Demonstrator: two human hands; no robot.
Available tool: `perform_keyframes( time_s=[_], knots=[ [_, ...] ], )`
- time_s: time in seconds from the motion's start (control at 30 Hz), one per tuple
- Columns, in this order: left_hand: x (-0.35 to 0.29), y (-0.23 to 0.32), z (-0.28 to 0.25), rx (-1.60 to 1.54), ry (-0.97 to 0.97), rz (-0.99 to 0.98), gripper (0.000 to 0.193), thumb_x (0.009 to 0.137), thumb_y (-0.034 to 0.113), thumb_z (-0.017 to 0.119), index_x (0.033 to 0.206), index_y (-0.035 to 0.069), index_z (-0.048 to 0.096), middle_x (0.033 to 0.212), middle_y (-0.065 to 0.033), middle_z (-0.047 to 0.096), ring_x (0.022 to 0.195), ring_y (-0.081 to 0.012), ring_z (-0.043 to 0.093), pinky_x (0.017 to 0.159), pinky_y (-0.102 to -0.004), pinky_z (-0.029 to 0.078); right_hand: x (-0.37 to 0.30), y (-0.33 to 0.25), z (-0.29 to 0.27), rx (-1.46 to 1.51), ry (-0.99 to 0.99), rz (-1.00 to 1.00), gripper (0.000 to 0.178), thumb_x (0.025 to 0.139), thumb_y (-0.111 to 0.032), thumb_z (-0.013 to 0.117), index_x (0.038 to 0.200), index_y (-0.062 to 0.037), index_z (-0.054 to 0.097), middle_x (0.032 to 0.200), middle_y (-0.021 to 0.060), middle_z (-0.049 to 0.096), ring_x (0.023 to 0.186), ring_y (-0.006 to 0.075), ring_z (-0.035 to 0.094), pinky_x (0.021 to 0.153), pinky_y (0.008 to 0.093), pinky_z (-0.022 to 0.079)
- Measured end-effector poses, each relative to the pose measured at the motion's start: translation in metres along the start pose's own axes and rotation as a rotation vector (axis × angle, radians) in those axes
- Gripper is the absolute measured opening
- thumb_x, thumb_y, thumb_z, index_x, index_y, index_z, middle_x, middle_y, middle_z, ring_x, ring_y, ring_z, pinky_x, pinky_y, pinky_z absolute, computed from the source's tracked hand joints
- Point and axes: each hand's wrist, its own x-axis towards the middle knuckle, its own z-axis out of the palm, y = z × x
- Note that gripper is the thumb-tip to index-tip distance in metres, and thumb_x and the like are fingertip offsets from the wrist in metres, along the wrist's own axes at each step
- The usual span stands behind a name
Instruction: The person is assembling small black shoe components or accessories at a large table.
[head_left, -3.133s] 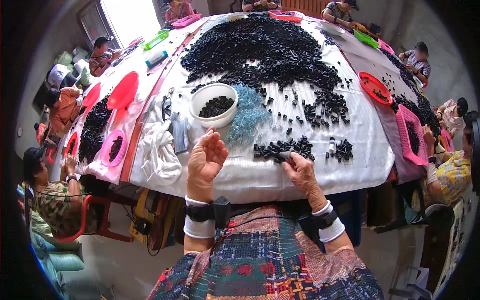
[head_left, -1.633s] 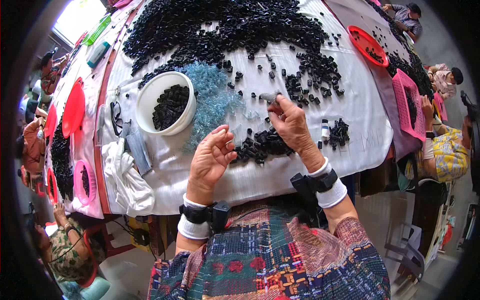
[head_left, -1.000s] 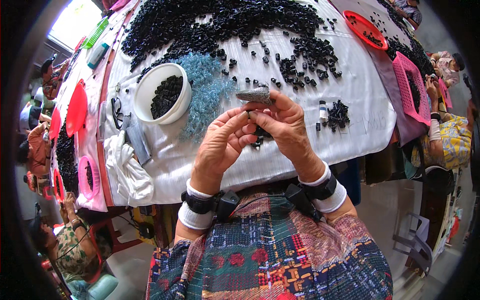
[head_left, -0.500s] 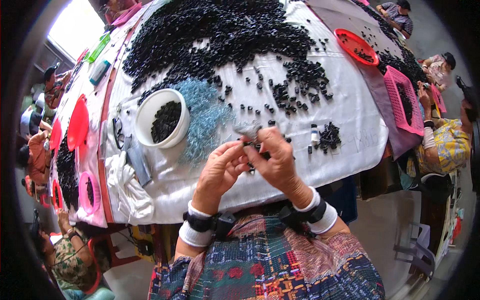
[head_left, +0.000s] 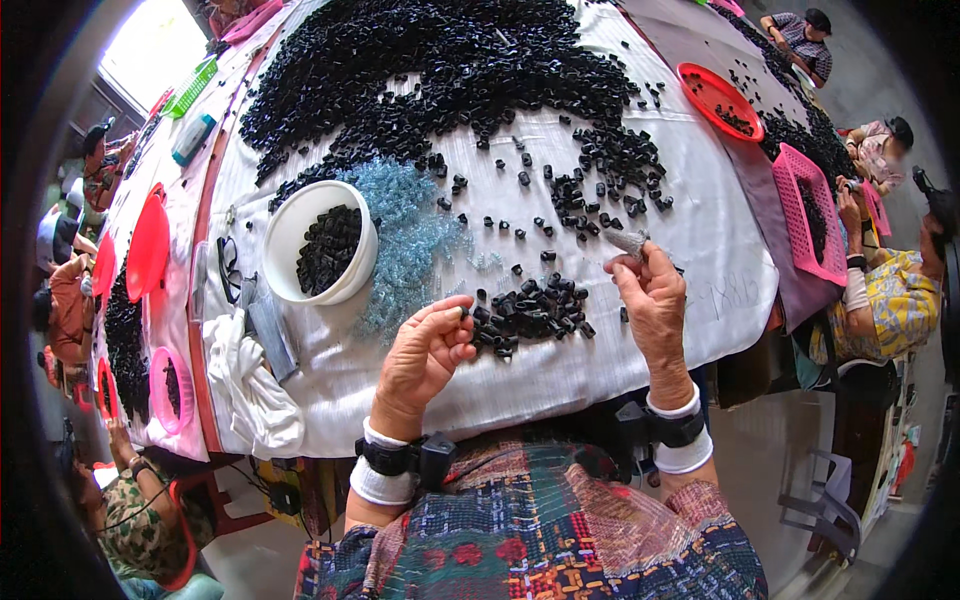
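My left hand (head_left: 422, 352) is closed, thumb and forefinger pinching a small black plastic piece (head_left: 465, 313). It is beside a small pile of black plastic pieces (head_left: 540, 312) on the white cloth. Farther right, my right hand (head_left: 655, 305) is closed around a grey tapered tool (head_left: 627, 241), whose kind I cannot make out. A white bowl (head_left: 283, 218) holding more black pieces stands left of a heap of pale blue clear plastic scraps (head_left: 400, 220). Beyond them spreads a large heap of black pieces (head_left: 430, 75).
Left of the bowl lie eyeglasses (head_left: 229, 262), a grey-blue flat item (head_left: 268, 330) and a crumpled white cloth (head_left: 250, 385). A red tray (head_left: 720, 102) and a pink basket (head_left: 808, 215) are on the right. Other people sit at neighbouring tables on both sides.
My hands have moved apart: the right has gone right with the grey tool, the left slightly down. The black pile between them now shows, and my right hand covers the small white bottle's place.
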Motion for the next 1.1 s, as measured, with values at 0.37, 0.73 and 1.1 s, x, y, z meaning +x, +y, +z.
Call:
perform_keyframes(
  time_s=[0.37,0.73,1.1],
  knots=[
    [0.003,0.0,-0.011,-0.029,-0.015,-0.009,0.019,0.086,0.007,0.057,0.104,0.004,0.054,0.088,-0.0083,0.059,0.072,-0.0134,0.056,0.063,-0.028,0.051,0.015,-0.01,0.046,-0.144,-0.287,0.015,0.02,0.079,0.0,0.056,0.099,-0.0016,0.056,0.081,0.0107,0.066,0.068,0.0131,0.063,0.059,0.0249,0.049],
    [0.0,0.004,-0.021,-0.082,0.04,0.021,0.017,0.085,0.005,0.058,0.101,0.003,0.056,0.085,-0.0088,0.063,0.069,-0.0123,0.062,0.062,-0.0274,0.057,0.004,-0.011,0.097,-0.323,-0.484,-0.247,0.016,0.073,0.0,0.054,0.088,-0.0011,0.052,0.08,0.015,0.058,0.077,0.0328,0.057,0.07,0.0398,0.045],
    [0.001,-0.002,-0.023,0.027,0.104,0.131,0.016,0.086,0.006,0.058,0.102,0.005,0.058,0.09,-0.0094,0.063,0.072,-0.0132,0.062,0.062,-0.0266,0.056,-0.006,-0.004,0.107,-0.549,-0.507,-0.514,0.027,0.071,-0.001,0.059,0.098,-0.0031,0.056,0.084,0.012,0.059,0.08,0.0287,0.056,0.072,0.0365,0.047]
  ],
)
